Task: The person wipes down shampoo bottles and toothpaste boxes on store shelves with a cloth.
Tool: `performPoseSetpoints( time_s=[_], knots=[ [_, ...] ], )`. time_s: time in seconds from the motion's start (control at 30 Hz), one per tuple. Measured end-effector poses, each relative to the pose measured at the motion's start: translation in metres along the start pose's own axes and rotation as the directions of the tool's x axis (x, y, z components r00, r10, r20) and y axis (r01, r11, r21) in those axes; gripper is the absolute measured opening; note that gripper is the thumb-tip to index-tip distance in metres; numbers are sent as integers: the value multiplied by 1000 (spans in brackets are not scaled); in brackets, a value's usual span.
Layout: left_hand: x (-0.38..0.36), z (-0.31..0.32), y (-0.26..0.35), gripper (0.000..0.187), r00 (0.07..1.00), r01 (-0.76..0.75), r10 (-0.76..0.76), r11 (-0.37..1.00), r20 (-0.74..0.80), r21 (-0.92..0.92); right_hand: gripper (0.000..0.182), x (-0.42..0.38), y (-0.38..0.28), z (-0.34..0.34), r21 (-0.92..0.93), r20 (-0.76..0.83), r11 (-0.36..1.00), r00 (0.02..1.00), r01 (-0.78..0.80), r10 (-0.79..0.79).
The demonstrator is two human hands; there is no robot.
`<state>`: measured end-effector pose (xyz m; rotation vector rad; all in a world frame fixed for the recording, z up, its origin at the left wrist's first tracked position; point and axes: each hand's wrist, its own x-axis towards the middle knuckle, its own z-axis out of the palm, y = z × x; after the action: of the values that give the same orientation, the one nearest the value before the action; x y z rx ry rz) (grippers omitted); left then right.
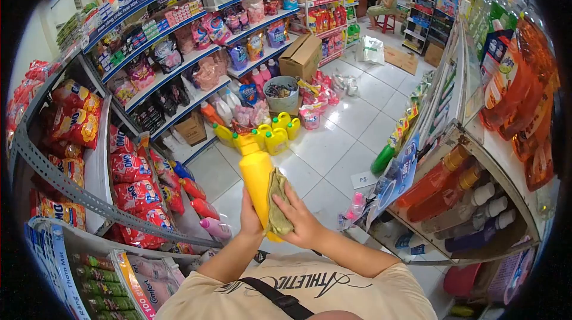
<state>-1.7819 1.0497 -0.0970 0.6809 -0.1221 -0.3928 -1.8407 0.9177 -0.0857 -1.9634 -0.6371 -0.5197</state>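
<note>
Yellow bottle: a tall, bright yellow plastic bottle [256, 172] was off the floor, held slightly tilted in front of the person's chest, its neck end pointing away.
Left hand: the left hand [250, 219] was closed around the lower left side of the bottle, supporting it.
Right hand: the right hand [302, 220] was clamped on a folded, olive-green fabric cloth [277, 204], pressing it to the bottle's right side.
Wiping: judging by the cloth's contact, this bottle was partway through a wipe; how much of its surface was finished could not be told. It had not been set down.
Yellow jugs: squat yellow plastic jugs with green caps [276, 141] stood together on the white tiled floor [325, 162]; nothing showed which were already wiped.
Bucket: a round grey bucket [282, 98] holding dark items stood behind the jugs, near an open brown cardboard box [301, 57].
Left shelving: red plastic packs [136, 196] were stacked there.
Right side: a green bottle [382, 158] lay on the floor beside the shelving.
Background: a seated person [388, 1] was well apart from the work.
</note>
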Motion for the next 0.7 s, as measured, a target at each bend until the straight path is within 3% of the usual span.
performPoseSetpoints(
  time_s=[0.13, 0.23, 0.33, 0.47, 0.63, 0.7],
  knots=[
    [-3, -15, 9, 53, 947, -304, 316, 940, -56, 153, 87, -3, -4, 14, 149, 45, 977, 988, -155, 150],
    [-13, -2, 14, 57, 873, -465, 486, 802, 41, 376, 93, -6, 3, 19, 159, 45, 968, 981, -193, 188],
    [-24, 17, 15, 59, 844, -466, 535, 758, -28, 457, 95, -3, 6, 16, 234, 44, 949, 978, -209, 204],
    [-32, 30, 20, 60, 850, -478, 527, 763, 10, 436, 96, 3, 4, 7, 431, 101, 866, 967, -253, 232],
    [-39, 59, 22, 62, 895, -386, 441, 839, -65, 385, 92, -4, 6, -1, 693, 98, 681, 967, -237, 236],
    [-34, 52, 23, 62, 899, -412, 430, 773, 81, 482, 89, -8, 7, -6, 805, 133, 536, 957, -255, 256]
  ],
)
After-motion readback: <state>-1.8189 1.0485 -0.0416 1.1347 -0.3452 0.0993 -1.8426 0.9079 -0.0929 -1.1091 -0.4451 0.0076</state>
